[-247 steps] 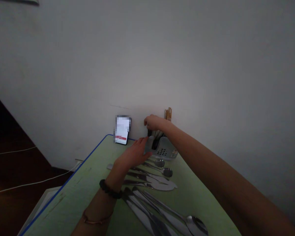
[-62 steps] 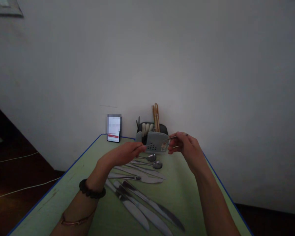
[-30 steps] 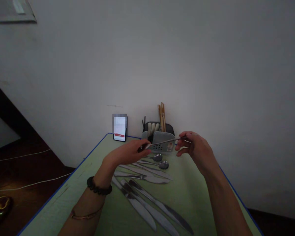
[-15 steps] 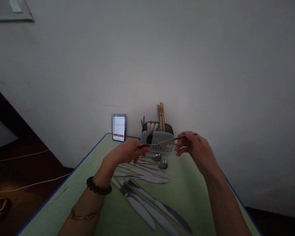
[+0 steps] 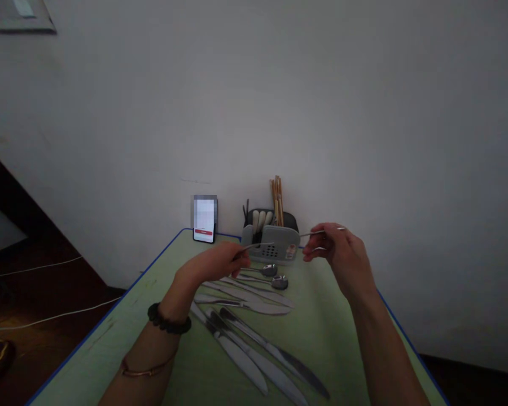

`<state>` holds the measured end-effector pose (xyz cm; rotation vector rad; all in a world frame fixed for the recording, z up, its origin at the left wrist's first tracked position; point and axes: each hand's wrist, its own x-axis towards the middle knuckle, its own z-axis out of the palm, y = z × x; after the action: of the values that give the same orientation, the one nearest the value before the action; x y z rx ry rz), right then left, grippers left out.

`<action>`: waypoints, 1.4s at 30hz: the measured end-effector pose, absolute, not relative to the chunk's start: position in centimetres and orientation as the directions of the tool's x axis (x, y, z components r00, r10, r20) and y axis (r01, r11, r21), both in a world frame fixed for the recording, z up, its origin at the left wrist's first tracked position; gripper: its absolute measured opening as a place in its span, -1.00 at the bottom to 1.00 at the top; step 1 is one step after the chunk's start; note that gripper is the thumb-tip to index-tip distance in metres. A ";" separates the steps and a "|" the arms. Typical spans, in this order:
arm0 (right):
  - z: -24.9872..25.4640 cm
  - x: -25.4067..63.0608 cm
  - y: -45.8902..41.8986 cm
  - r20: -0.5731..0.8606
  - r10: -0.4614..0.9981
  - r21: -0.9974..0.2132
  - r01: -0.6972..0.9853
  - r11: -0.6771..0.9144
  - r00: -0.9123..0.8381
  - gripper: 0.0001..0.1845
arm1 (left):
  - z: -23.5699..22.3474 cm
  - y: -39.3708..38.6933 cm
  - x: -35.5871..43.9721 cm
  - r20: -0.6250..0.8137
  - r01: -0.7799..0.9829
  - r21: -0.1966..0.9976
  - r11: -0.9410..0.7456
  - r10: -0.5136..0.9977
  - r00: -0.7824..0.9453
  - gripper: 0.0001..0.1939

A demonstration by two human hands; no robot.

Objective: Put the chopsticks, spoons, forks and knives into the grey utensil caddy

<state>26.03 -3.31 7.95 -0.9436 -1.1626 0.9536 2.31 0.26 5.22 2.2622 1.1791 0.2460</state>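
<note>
My left hand (image 5: 222, 261) is closed in a pinch on the left end of a thin metal utensil (image 5: 258, 246), which looks like slim cutlery. My right hand (image 5: 336, 245) pinches a thin metal length at the right, its lower fingers curled. Between the hands the metal fades against the grey cutlery holder (image 5: 279, 237), so I cannot make out its middle or its kind. Under my left hand lie two spoons (image 5: 280, 282), bowls to the right. Several table knives (image 5: 262, 307) are spread on the table nearer to me.
The holder stands against the wall with chopsticks (image 5: 278, 203) and white-handled cutlery (image 5: 262, 220) in it. A phone (image 5: 204, 220) leans upright at the back left. The green table (image 5: 334, 338) has a blue edge. White cables (image 5: 59, 310) run at the left.
The utensil between my hands has turned and looks thinner, with its middle now hard to see. My left fingers have drawn slightly left; my right hand stays almost in place.
</note>
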 end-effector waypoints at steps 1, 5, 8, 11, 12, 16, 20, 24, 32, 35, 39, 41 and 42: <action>8.2 26.0 -3.6 0.347 0.921 -0.923 -0.108 0.369 0.177 -0.76 | 5.0 0.5 2.1 -0.092 0.713 0.546 -0.439 0.815 0.573 -0.74; 9.4 25.4 -4.4 0.487 0.827 -0.853 -0.049 0.519 0.280 -0.77 | 4.1 1.4 1.6 -0.039 0.749 0.505 -0.429 0.856 0.516 -0.66; 10.6 24.3 -4.0 0.535 0.812 -0.843 0.079 0.533 0.233 -0.76 | 3.3 2.0 1.6 0.072 0.799 0.452 -0.398 0.908 0.412 -0.66; 12.2 23.1 -2.5 0.570 0.814 -0.810 0.244 0.534 0.110 -0.73 | 2.5 2.2 1.7 0.146 0.845 0.422 -0.328 0.945 0.294 -0.64; 12.7 22.7 -1.9 0.576 0.815 -0.790 0.301 0.534 0.065 -0.73 | 2.4 2.2 1.8 0.146 0.857 0.413 -0.308 0.951 0.272 -0.61; 14.6 20.9 0.6 0.554 0.824 -0.664 0.534 0.524 -0.120 -0.77 | 2.4 1.8 2.2 0.132 0.887 0.366 -0.281 0.959 0.250 -0.49; 15.5 19.1 3.4 0.449 0.858 -0.488 0.736 0.469 -0.249 -0.82 | 2.5 1.6 2.4 0.131 0.869 0.384 -0.313 0.950 0.284 -0.41; 15.2 17.8 6.3 0.254 0.923 -0.487 0.786 0.381 -0.289 -0.78 | 1.8 2.0 2.4 0.159 0.827 0.412 -0.383 0.924 0.349 -0.41; 12.6 15.9 10.6 0.032 0.952 -0.507 0.816 0.277 -0.303 -0.64 | 1.1 2.6 2.4 0.147 0.792 0.472 -0.388 0.920 0.363 -0.40; 12.3 15.2 11.3 -0.014 0.949 -0.447 0.851 0.276 -0.314 -0.63 | 1.3 2.5 2.4 0.129 0.790 0.485 -0.375 0.924 0.359 -0.39; 11.8 14.1 11.0 -0.099 0.930 -0.365 0.882 0.298 -0.355 -0.69 | 1.4 2.4 2.5 0.131 0.782 0.501 -0.372 0.925 0.357 -0.39; 11.3 13.7 10.7 -0.137 0.920 -0.334 0.892 0.306 -0.367 -0.68 | 1.3 2.5 2.5 0.126 0.783 0.500 -0.370 0.926 0.357 -0.38; 11.1 13.6 10.6 -0.149 0.918 -0.319 0.897 0.307 -0.367 -0.66 | 1.3 2.5 2.5 0.125 0.784 0.499 -0.370 0.925 0.358 -0.38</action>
<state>13.56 10.57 11.08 -1.7318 -2.4893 0.5429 2.46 2.55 1.30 2.2717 1.5016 0.5557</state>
